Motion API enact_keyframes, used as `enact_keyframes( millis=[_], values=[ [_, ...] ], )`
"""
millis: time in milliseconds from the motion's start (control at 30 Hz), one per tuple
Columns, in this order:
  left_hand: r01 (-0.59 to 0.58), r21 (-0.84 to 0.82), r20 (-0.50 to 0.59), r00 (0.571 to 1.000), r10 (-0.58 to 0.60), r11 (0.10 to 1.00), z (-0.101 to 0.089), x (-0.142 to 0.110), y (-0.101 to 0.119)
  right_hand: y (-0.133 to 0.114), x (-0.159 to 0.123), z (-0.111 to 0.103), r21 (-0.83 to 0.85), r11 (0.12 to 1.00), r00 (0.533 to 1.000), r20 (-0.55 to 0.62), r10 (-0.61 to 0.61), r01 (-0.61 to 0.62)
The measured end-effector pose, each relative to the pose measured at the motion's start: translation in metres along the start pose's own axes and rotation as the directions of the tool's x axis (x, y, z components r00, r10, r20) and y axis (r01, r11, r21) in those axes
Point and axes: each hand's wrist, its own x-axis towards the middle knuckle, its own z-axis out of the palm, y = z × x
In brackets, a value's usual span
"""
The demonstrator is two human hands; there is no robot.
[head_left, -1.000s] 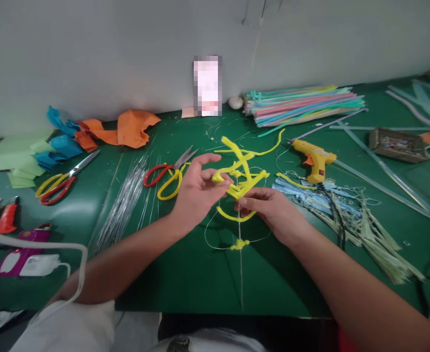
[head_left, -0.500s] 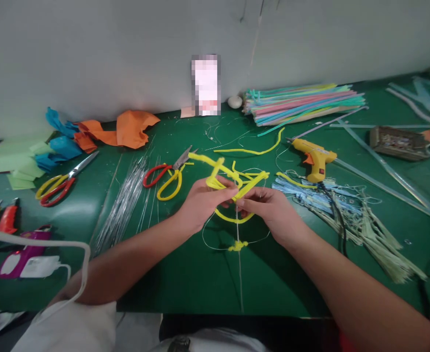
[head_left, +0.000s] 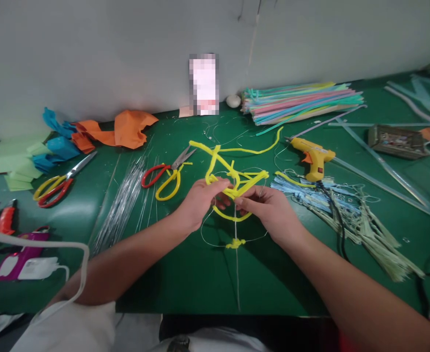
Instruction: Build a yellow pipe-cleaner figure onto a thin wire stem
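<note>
a broad green table (head_left: 185,274) is spread with craft materials, the biggest item beyond the hands being a long bundle of fuzzy pastel pipe cleaners (head_left: 303,105), laid along the wall. next in size comes the angular frame of bent fuzzy yellow pipe cleaner (head_left: 250,184), which is held up over the near middle of the table, between both hands. by the bare left hand (head_left: 204,200) the frame's left side is gripped, thumb on top and fingers tucked underneath; by the bare right hand (head_left: 269,208) its lower corner is pinched between thumb and fingertips. the main change is on the left — a second ago that hand was held higher, with a finger lifted away, and now it has been lowered and closed in beside the right. the frame's long free arm (head_left: 203,148) has been swung over as well, and is now pointed to the upper left. it may be judged that the joint is being bent or tightened, though the exact contact is hidden by the fingers. the red-and-yellow-handled metal scissors (head_left: 177,167) and the yellow plastic glue gun (head_left: 313,157) are left lying untouched to either side. below the hands hangs a thin silvery wire (head_left: 237,274) — crossed by a small knotted yellow tuft (head_left: 235,243).
</note>
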Motion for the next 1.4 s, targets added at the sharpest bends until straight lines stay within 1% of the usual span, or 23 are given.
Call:
enact_keyframes(
  millis=[133, 333, 500, 633, 733, 833, 933, 1100, 1200, 1400],
  values=[
    [0.042, 0.011, -0.022, 0.999, -0.042, 0.999, 0.0, 0.001, -0.001, -0.001, -0.001, 0.001, 0.009, 1.0, 1.0, 0.008, -0.001, 0.001],
    [-0.009, 0.062, 0.017, 1.0, 0.008, 0.998, -0.002, 0.001, -0.005, 0.001, 0.0, 0.002, 0.049, 0.999, 0.999, 0.036, -0.001, -0.001],
    [-0.007, 0.006, -0.024, 1.0, 0.007, 1.0, -0.003, 0.002, -0.009, 0.002, 0.001, 0.002, 0.055, 0.998, 0.999, 0.044, -0.001, -0.002],
    [-0.019, 0.042, 0.006, 1.0, 0.019, 0.999, -0.004, 0.003, -0.009, 0.001, 0.001, 0.002, 0.054, 0.999, 0.999, 0.043, -0.001, -0.001],
    [-0.031, 0.017, 0.01, 0.999, 0.031, 0.999, -0.004, 0.003, -0.007, 0.001, 0.0, 0.002, 0.028, 1.0, 0.999, 0.038, 0.009, -0.01],
    [-0.014, 0.022, 0.015, 1.0, 0.013, 1.0, -0.003, 0.003, -0.005, 0.002, -0.001, 0.002, -0.026, 1.0, 1.0, 0.018, 0.009, -0.009],
    [-0.008, 0.019, 0.014, 1.0, 0.008, 1.0, -0.002, 0.003, -0.005, 0.003, -0.001, 0.0, -0.037, 0.999, 1.0, 0.021, 0.002, -0.001],
    [-0.073, 0.043, -0.011, 0.997, 0.074, 0.996, -0.002, 0.004, -0.006, -0.001, -0.001, 0.0, -0.095, 0.995, 1.0, 0.026, 0.013, -0.011],
    [-0.093, 0.05, -0.005, 0.996, 0.094, 0.994, -0.002, 0.004, -0.007, -0.005, -0.001, 0.0, -0.108, 0.994, 1.0, 0.025, -0.009, 0.011],
    [-0.083, 0.034, 0.019, 0.996, 0.082, 0.996, -0.003, 0.004, -0.007, -0.005, -0.002, -0.005, -0.167, 0.985, 0.998, -0.033, -0.057, 0.05]
  ],
)
